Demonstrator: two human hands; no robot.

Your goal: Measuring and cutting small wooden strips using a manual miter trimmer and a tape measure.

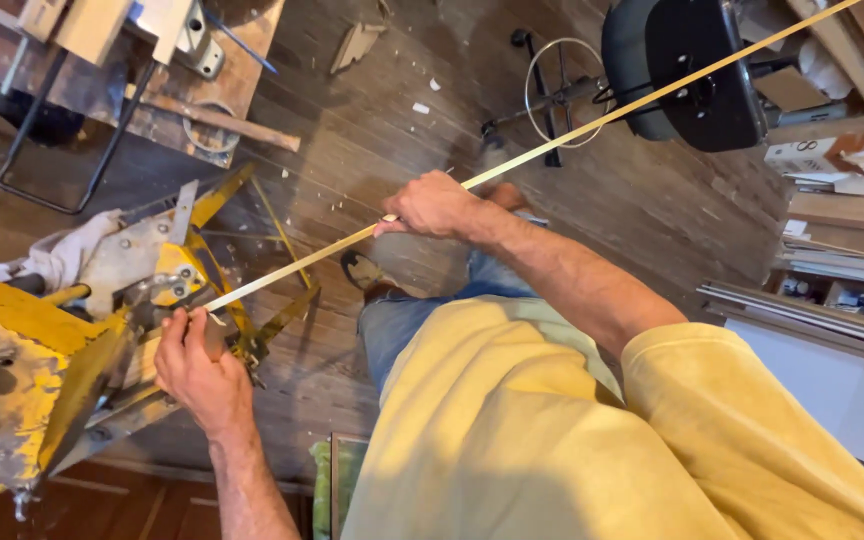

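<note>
One head-worn view, looking steeply down over the yellow shirt (pixel 552 440) onto both hands, the yellow machine (pixel 32 380) at left and the plank floor (pixel 392 130); close range.

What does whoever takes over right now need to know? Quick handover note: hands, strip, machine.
Left hand: pinching the near end of the long thin wooden strip where it meets the yellow machine.
Right hand: closed around the strip farther along, holding it up.
Strip: runs from the machine diagonally up past the black stool, off the floor.
Done: strip end sits at the machine.
Left: cannot tell how far it has gone in.
</note>
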